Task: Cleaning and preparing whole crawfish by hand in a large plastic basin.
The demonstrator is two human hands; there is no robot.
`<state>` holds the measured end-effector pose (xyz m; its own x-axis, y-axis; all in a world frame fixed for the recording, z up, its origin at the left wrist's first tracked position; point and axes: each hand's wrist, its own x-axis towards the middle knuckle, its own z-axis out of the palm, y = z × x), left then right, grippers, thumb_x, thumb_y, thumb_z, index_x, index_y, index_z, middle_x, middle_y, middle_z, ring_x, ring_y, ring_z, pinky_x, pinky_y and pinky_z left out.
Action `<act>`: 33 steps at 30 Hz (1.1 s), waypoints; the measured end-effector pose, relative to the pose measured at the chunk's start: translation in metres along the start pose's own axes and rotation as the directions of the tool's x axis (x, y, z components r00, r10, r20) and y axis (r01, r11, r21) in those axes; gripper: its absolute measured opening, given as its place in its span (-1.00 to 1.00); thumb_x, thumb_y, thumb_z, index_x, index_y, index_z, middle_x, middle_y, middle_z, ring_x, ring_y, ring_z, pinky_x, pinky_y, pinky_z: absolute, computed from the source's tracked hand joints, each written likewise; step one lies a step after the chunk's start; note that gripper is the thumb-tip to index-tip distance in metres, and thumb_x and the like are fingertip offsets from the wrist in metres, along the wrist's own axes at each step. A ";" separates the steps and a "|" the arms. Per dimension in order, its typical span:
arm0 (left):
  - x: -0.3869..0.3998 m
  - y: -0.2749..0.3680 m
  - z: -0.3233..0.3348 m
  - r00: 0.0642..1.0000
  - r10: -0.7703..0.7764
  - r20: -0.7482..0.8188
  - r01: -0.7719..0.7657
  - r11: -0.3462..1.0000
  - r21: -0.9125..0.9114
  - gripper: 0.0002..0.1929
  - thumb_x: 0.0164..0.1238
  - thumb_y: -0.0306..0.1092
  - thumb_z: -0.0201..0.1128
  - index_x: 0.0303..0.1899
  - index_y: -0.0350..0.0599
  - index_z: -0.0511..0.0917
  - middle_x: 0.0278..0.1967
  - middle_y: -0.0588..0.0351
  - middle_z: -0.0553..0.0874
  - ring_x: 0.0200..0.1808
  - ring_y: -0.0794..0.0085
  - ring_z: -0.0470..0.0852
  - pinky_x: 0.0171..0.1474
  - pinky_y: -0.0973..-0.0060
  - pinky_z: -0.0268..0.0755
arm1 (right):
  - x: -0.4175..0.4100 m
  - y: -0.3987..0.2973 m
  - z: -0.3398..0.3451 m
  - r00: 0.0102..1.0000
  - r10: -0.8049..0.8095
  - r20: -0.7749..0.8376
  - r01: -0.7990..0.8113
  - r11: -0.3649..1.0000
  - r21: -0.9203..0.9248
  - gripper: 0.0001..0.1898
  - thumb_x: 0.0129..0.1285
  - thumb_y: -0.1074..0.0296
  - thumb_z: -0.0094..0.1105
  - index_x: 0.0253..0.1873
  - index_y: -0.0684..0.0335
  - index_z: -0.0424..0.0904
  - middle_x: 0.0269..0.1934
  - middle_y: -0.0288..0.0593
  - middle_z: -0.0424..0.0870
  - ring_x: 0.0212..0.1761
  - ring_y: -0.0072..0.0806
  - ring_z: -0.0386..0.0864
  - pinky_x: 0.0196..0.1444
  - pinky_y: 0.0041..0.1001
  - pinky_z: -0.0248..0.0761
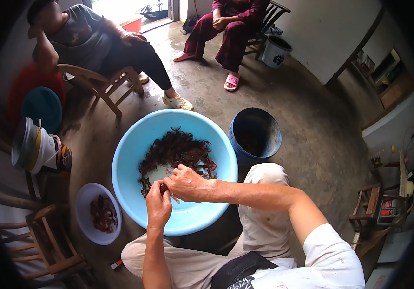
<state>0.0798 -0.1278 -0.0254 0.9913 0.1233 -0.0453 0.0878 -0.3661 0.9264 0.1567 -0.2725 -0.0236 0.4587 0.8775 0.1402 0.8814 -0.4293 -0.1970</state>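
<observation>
A large light-blue plastic basin (131, 202) stands before my knees, with a heap of dark red crayfish (178, 150) in it. Over its near left part my left hand (159, 206) and my right hand (187, 183) meet. Between their fingertips they hold a small crayfish (163, 188), mostly hidden by the fingers. A smaller pale lavender basin (84, 216) with several red crayfish pieces (104, 215) stands on the floor to the left. Right of the large basin is a blue bucket (241, 151) with dark contents that I cannot make out.
One person (84, 39) sits on a wooden chair (114, 86) at the upper left; another (228, 32) sits farther back. Stacked buckets (44, 148) and a wooden chair (51, 242) are at the left. A white bucket (274, 56) stands by the back wall.
</observation>
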 end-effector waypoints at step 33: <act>0.005 -0.002 -0.005 0.999 0.034 -0.004 -0.034 0.993 -0.110 -0.71 0.21 -0.53 0.29 -0.01 -0.27 0.62 -0.34 0.08 0.69 -0.35 0.53 0.64 -0.20 0.53 0.54 | 0.005 0.019 -0.018 0.972 0.211 0.100 -0.234 0.877 0.419 -0.83 0.31 0.34 0.08 -0.16 0.33 0.50 -0.41 0.13 0.66 -0.26 0.08 0.67 -0.14 -0.01 0.46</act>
<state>0.0841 -0.1214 -0.0255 0.9934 0.1143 -0.0123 0.0425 -0.2663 0.9629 0.1775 -0.2802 -0.0087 0.6210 0.7838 -0.0025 0.6188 -0.4922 -0.6123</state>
